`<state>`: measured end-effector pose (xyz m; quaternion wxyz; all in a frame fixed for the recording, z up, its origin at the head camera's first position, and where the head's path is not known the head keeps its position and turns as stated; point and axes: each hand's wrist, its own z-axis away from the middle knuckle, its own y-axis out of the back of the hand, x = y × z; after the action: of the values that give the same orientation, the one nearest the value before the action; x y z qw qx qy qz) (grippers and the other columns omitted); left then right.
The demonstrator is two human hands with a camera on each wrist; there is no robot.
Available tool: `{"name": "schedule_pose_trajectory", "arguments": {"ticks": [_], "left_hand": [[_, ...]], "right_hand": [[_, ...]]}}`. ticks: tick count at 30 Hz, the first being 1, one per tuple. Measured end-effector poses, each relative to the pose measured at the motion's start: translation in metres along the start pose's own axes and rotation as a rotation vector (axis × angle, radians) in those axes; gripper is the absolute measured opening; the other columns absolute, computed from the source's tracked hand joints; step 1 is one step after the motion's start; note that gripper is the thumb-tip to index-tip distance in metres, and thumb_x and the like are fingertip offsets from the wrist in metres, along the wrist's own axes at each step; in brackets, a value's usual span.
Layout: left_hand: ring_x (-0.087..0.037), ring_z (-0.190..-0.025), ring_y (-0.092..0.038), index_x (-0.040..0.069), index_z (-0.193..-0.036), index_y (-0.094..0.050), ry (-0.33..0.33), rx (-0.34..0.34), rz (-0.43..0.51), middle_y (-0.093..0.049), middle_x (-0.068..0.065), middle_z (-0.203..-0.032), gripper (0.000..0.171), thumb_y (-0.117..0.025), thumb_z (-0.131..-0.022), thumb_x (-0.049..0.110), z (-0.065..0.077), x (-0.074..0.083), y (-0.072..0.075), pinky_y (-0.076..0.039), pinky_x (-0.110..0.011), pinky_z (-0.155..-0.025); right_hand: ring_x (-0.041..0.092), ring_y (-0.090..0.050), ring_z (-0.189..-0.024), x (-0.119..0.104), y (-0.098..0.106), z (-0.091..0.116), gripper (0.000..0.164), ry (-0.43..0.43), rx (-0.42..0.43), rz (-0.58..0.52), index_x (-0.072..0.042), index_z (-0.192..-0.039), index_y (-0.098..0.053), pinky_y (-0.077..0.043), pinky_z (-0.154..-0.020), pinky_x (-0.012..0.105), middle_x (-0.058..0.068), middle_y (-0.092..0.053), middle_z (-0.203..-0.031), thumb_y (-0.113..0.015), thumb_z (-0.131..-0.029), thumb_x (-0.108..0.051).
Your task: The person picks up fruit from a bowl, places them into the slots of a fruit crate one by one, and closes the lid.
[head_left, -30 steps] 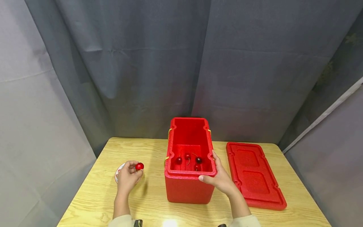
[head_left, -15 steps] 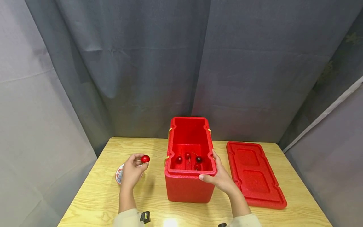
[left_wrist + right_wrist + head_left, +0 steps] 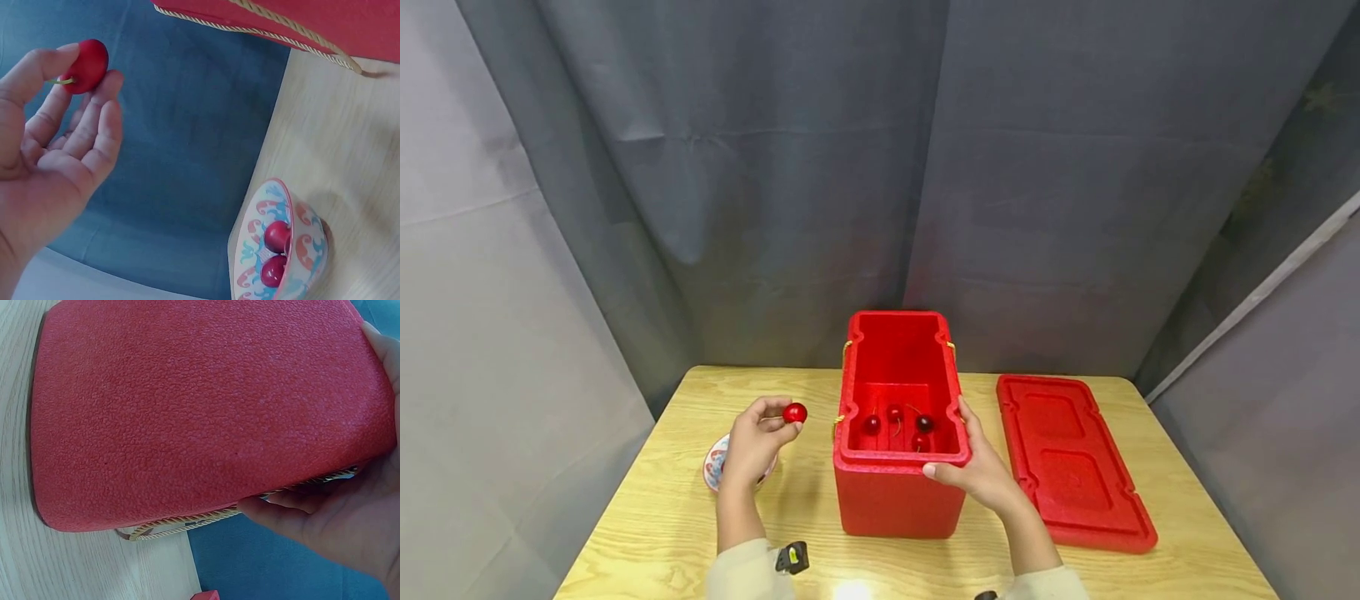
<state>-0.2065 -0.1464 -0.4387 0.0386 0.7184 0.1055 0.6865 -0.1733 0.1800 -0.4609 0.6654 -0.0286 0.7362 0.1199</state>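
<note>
Between thumb and fingers, my left hand (image 3: 756, 440) pinches a red cherry (image 3: 794, 413) in the air, left of the red foam box (image 3: 898, 500). A green stem shows on that cherry (image 3: 89, 66) in the left wrist view. Below the hand stands a patterned bowl (image 3: 310, 250) with two cherries (image 3: 275, 271) visible inside; the hand partly covers it in the head view. Several cherries (image 3: 924, 423) lie on the floor of the lidless box. My right hand (image 3: 985, 471) grips the box's near right corner, thumb on the front rim, fingers along the right side.
A red lid (image 3: 1078, 467) lies flat on the wooden table (image 3: 662, 533), right of the box. Gold cord handles (image 3: 187, 520) run along the box's sides. Grey curtains (image 3: 797, 183) hang behind the table and at both sides.
My left hand has moved right and slightly forward from above the bowl, carrying the cherry closer to the box. More of the bowl shows. The right hand keeps its grip on the corner.
</note>
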Motion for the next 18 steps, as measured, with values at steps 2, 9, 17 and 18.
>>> {"name": "schedule_pose_trajectory", "arguments": {"ticks": [2, 9, 17, 18], "left_hand": [[-0.024, -0.093, -0.061, 0.006, -0.111, -0.062, -0.001, 0.001, -0.001, -0.060, -0.013, -0.105, 0.036, -0.073, -0.077, 0.002, -0.002, 0.002, -0.001, -0.050, -0.032, -0.076], [-0.023, -0.089, -0.061, 0.003, -0.109, -0.062, -0.007, -0.031, -0.021, -0.063, -0.012, -0.102, 0.035, -0.072, -0.075, -0.001, -0.009, 0.017, -0.008, -0.050, -0.031, -0.074], [-0.025, -0.089, -0.059, 0.002, -0.108, -0.062, -0.031, -0.064, -0.028, -0.063, -0.012, -0.102, 0.036, -0.072, -0.074, -0.002, -0.016, 0.035, -0.014, -0.049, -0.030, -0.073], [-0.025, -0.089, -0.059, 0.002, -0.108, -0.062, -0.034, -0.069, -0.026, -0.063, -0.012, -0.102, 0.036, -0.072, -0.074, -0.002, -0.016, 0.037, -0.015, -0.049, -0.030, -0.073]], "right_hand": [[0.033, -0.042, -0.119, 0.000, 0.000, -0.001, 0.107, -0.006, -0.003, -0.001, -0.025, -0.149, -0.007, -0.050, -0.080, 0.040, 0.009, -0.033, -0.141, -0.080, -0.070, -0.021], [0.033, -0.045, -0.116, -0.005, 0.002, -0.002, 0.107, 0.002, -0.008, 0.034, -0.022, -0.149, -0.008, -0.051, -0.078, 0.039, 0.009, -0.037, -0.138, -0.080, -0.070, -0.022], [0.033, -0.047, -0.113, -0.025, 0.003, -0.004, 0.110, 0.030, -0.075, 0.087, -0.015, -0.148, -0.008, -0.052, -0.076, 0.038, 0.010, -0.042, -0.133, -0.082, -0.067, -0.019], [0.034, -0.047, -0.113, -0.029, 0.002, -0.003, 0.111, 0.024, -0.083, 0.086, -0.014, -0.148, -0.007, -0.052, -0.076, 0.038, 0.011, -0.042, -0.133, -0.082, -0.067, -0.019]]}}
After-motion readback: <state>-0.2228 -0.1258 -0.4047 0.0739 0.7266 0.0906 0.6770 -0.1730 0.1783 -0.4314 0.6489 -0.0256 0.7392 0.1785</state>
